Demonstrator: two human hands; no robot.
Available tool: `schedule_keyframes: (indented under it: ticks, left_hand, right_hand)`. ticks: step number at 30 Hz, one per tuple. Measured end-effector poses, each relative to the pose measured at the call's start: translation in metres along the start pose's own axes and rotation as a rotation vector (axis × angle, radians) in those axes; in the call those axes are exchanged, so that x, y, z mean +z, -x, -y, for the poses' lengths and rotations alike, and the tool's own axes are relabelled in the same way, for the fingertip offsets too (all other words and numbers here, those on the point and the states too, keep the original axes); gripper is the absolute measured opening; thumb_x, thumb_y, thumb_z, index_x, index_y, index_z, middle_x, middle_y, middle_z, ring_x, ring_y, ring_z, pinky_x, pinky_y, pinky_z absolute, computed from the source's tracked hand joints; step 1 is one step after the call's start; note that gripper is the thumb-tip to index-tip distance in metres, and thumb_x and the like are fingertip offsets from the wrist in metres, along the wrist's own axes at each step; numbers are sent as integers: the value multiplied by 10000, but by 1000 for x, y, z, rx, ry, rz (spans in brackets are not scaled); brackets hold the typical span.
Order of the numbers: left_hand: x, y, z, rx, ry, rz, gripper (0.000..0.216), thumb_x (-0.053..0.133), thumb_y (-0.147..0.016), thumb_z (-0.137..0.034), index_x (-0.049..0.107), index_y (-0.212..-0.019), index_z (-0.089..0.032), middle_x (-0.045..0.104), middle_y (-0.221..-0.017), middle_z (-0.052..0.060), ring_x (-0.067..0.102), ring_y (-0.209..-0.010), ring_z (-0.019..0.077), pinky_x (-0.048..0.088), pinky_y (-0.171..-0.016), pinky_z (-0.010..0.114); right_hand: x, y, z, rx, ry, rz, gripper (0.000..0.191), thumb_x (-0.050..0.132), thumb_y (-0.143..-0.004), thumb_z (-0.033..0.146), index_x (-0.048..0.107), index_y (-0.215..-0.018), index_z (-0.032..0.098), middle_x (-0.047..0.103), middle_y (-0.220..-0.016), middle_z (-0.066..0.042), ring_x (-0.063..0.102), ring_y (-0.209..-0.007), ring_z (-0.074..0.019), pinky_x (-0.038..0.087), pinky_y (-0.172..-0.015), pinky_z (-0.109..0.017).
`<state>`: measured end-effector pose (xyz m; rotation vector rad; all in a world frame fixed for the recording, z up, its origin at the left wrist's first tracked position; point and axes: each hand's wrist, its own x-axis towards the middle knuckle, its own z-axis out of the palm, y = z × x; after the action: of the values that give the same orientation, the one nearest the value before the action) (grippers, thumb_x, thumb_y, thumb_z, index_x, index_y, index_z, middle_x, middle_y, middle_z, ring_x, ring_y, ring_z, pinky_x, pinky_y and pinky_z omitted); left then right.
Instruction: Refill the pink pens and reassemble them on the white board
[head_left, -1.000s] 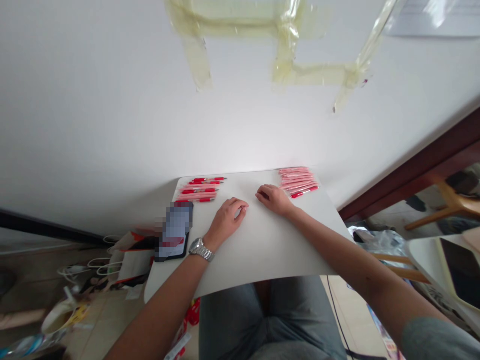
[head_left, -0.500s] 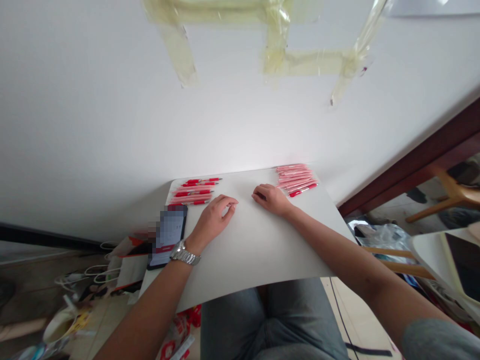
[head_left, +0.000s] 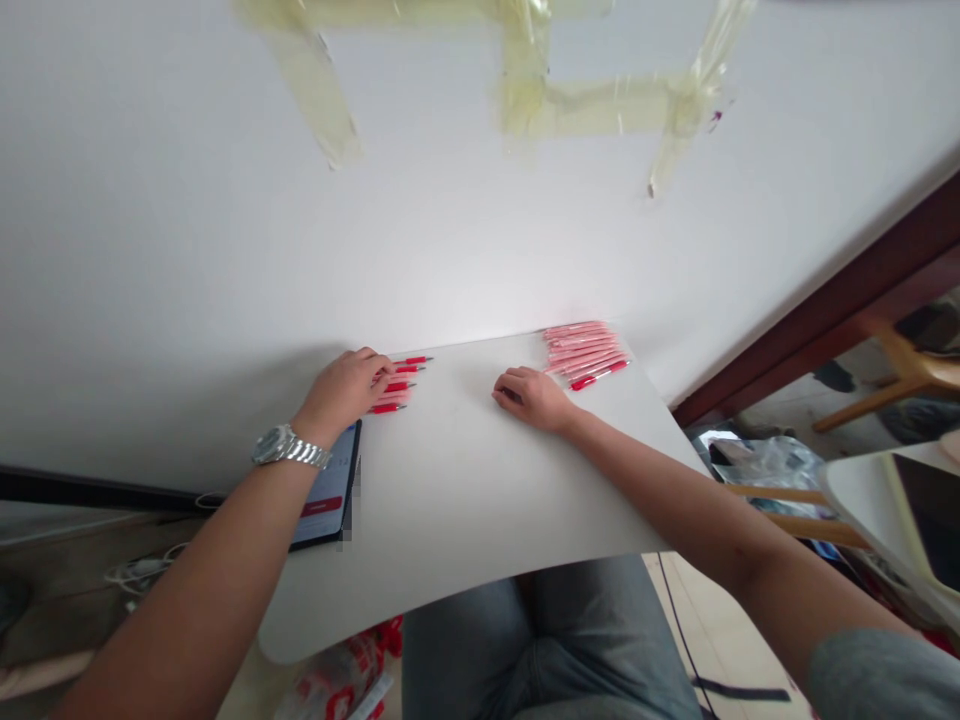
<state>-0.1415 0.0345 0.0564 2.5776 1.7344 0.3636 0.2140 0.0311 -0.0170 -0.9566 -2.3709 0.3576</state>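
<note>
Left hand [head_left: 341, 388]: you've moved it across the counter [head_left: 457, 490] to the left pens [head_left: 390, 408], bringing them within reach; whether it grips one, I cannot tell.
Right hand [head_left: 532, 398]: loosely closed, nothing visible inside, near the pink bundle [head_left: 585, 347].
Left pens: lying beyond your phone [head_left: 330, 500].

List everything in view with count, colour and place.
table: one, white, centre
tape: several strips, yellowish, on wall
left pens: count unclear, red and pink, partly behind left grip
right pens: one red, several pink, table's far right
screen: one, dark-edged, table's left
bag: one, red and clear, below table
wooden furniture: count unclear, brown, far right
floor clutter: count unclear, mixed, both sides
watch: one, silver, left wrist
trousers: one pair, grey-blue, below table
left grip: one, bare, at left pens
right grip: one, bare, near right pens
</note>
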Motion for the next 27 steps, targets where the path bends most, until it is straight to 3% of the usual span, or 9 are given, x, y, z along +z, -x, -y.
schedule_keyframes:
  ticks: [5,12,18,27]
  left_hand:
    - [2,-13,4,3,-77,93,205,532,-936,-329,718,-930,-245,707,-1019,93,639,-907,277,484,-846,391]
    - [9,-25,14,43,0,35,172,614,-850,-389,724,-815,-262,701,-865,98,569,-719,243,481,-719,348]
    - [1,-34,11,-25,277,66,192,787,-753,-411,679,-719,-257,639,-739,74,595,-741,266,492,-771,357]
    - [-6,-37,7,-7,292,124,299,785,-732,-536,676,-706,-259,669,-762,77,552,-658,228,489,-709,343]
  right_hand:
    - [0,1,0,10,-12,-3,162,573,-1058,267,702,-1002,185,698,-942,-78,604,-848,-192,421,-772,-299]
    - [1,0,-2,16,-24,3,179,563,-1061,274,708,-1003,186,702,-957,-86,616,-868,-200,430,-779,-306]
    - [-1,0,-3,10,-37,3,179,564,-1061,270,708,-996,185,693,-932,-77,605,-847,-192,428,-775,-303]
    - [-1,0,-2,9,-52,-4,175,567,-1061,264,706,-1000,178,697,-936,-79,607,-846,-191,429,-776,-303]
